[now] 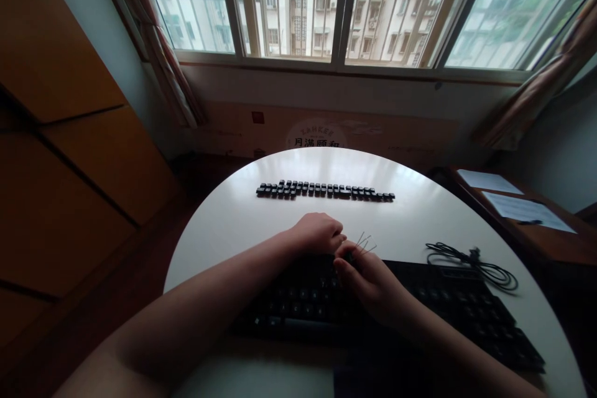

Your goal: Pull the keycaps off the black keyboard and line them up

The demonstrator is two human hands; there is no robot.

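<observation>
My left hand [318,231] is closed above the back edge of a black keyboard [298,311], its fingertips close to those of my right hand. What the left fingers hold, if anything, is hidden. My right hand [366,275] is wrapped round a wire keycap puller [365,243], whose thin metal wires stick out past the fingers, pointing up and away. Beneath both hands lies the keyboard, partly covered by my forearms. Farther back, loose black keycaps [324,190] stand lined up in rows on the white round table [219,242].
A coiled black cable [485,266] rests behind the keyboard's right end. On the right, a brown side table [527,239] bears sheets of paper [527,210] and a dark pen-like object. A wooden cabinet [84,186] stands left. Behind the table are a cardboard box [387,124] and a window.
</observation>
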